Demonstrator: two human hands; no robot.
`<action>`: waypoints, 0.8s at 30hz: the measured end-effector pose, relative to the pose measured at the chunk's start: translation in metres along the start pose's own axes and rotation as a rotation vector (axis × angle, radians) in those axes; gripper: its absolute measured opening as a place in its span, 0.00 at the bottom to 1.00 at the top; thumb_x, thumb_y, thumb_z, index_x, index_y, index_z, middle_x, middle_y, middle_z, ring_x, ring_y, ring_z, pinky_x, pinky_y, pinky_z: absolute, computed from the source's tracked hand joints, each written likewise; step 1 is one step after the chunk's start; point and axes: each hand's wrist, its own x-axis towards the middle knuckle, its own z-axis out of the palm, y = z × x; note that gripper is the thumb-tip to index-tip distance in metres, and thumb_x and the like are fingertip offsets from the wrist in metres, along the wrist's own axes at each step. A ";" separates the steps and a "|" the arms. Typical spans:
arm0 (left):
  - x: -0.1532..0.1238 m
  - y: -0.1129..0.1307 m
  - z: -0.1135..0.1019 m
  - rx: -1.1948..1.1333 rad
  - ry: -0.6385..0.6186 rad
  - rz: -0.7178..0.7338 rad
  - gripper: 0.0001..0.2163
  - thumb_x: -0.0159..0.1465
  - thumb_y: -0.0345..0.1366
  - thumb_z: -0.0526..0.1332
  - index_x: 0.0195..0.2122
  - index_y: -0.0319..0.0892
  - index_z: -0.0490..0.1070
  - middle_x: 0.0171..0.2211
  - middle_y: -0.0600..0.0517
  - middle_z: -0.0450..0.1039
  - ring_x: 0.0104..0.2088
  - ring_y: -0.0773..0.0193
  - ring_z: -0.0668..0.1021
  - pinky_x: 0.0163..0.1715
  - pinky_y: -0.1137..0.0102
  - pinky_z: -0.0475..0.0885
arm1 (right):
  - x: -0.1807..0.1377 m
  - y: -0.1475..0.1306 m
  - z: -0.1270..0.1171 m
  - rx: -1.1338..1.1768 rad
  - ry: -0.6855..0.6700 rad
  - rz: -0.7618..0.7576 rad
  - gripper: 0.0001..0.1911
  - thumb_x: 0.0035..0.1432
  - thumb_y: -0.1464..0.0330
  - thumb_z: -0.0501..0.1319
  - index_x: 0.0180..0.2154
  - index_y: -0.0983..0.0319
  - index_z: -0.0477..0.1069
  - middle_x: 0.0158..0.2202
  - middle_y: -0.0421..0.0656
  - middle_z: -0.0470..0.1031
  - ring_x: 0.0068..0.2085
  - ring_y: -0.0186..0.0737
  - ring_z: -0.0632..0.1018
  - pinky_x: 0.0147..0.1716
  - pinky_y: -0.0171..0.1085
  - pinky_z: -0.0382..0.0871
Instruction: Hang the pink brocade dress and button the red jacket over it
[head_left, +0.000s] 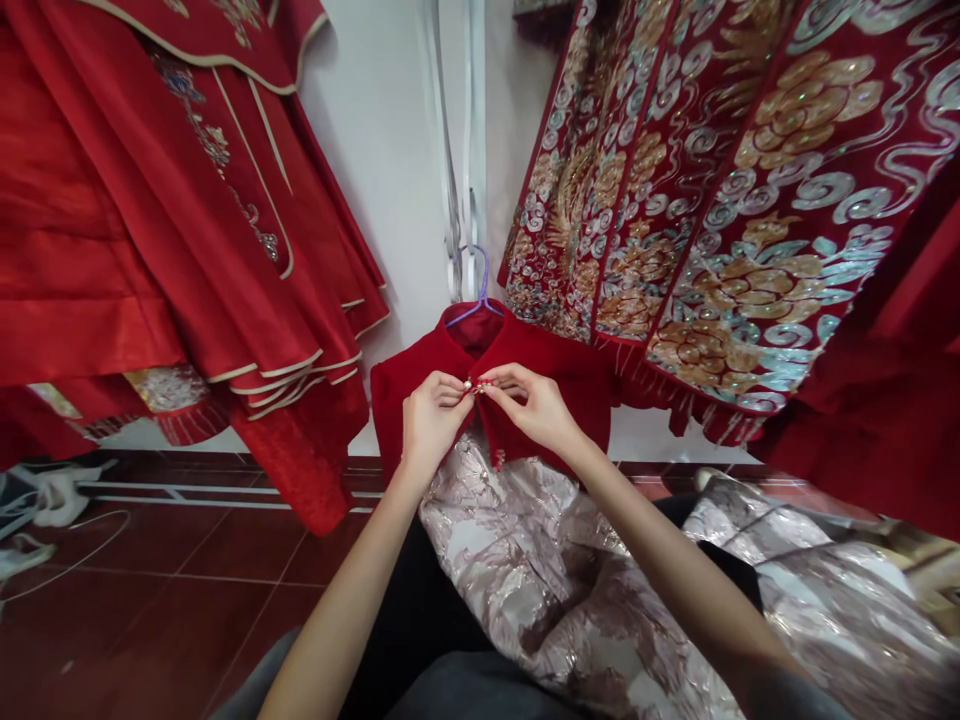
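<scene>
A short red jacket with a collar hangs on a purple hanger in front of me. My left hand pinches its front edge just below the collar, beside a small pearl-like fastener. Meeting it from the other side, my right hand has thumb and fingertips closed on the opposite front edge. Both sets of fingertips nearly touch, and they partly hide the fastener. Beneath the jacket, a shiny silver-pink brocade dress spreads down toward my lap.
Red garments with pale piping hang at the left. A red skirt with gold and silver embroidery hangs at the right. More brocade fabric lies lower right. White shoes and a metal rail are near the tiled floor.
</scene>
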 end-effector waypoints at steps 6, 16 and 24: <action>0.003 -0.001 0.000 0.142 -0.106 0.061 0.05 0.53 0.32 0.63 0.31 0.41 0.69 0.29 0.52 0.77 0.29 0.66 0.79 0.31 0.73 0.74 | 0.003 -0.004 0.004 -0.079 0.052 -0.048 0.08 0.60 0.67 0.57 0.41 0.59 0.73 0.40 0.43 0.77 0.40 0.37 0.78 0.43 0.37 0.75; 0.007 -0.002 -0.004 0.171 -0.123 0.078 0.04 0.54 0.31 0.63 0.31 0.41 0.70 0.29 0.52 0.77 0.29 0.66 0.79 0.31 0.73 0.74 | 0.006 -0.010 -0.007 -0.171 -0.035 -0.061 0.09 0.60 0.68 0.57 0.42 0.59 0.73 0.40 0.43 0.77 0.40 0.39 0.78 0.43 0.40 0.75; 0.006 -0.007 -0.003 0.114 -0.127 -0.039 0.06 0.52 0.29 0.64 0.31 0.39 0.69 0.26 0.51 0.75 0.27 0.67 0.78 0.30 0.73 0.74 | 0.012 -0.007 -0.011 -0.187 -0.082 -0.025 0.08 0.59 0.69 0.59 0.40 0.60 0.74 0.39 0.43 0.78 0.39 0.38 0.79 0.40 0.39 0.76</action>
